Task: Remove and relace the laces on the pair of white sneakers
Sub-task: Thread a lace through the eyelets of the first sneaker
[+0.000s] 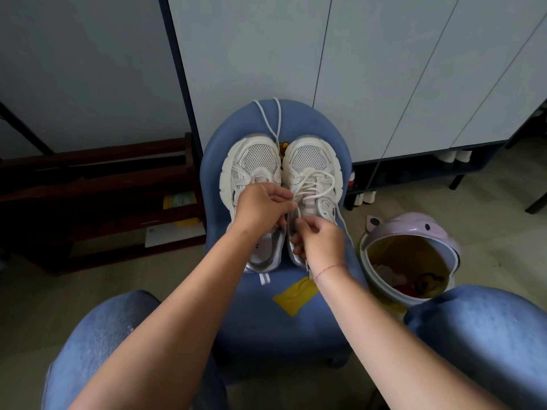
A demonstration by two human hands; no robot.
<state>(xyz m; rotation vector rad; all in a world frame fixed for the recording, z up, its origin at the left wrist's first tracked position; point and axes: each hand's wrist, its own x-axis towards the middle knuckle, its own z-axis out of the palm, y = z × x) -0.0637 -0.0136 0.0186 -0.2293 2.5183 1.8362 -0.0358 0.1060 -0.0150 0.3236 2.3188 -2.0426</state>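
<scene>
Left hand and right hand are both curled, each pinching the lace of the right sneaker, threaded but slack. Left sneaker sits beside it on the blue chair, apparently laceless. A loose lace lies past the toes. Roughly mid-task; unthreading or rethreading, cannot tell.
</scene>
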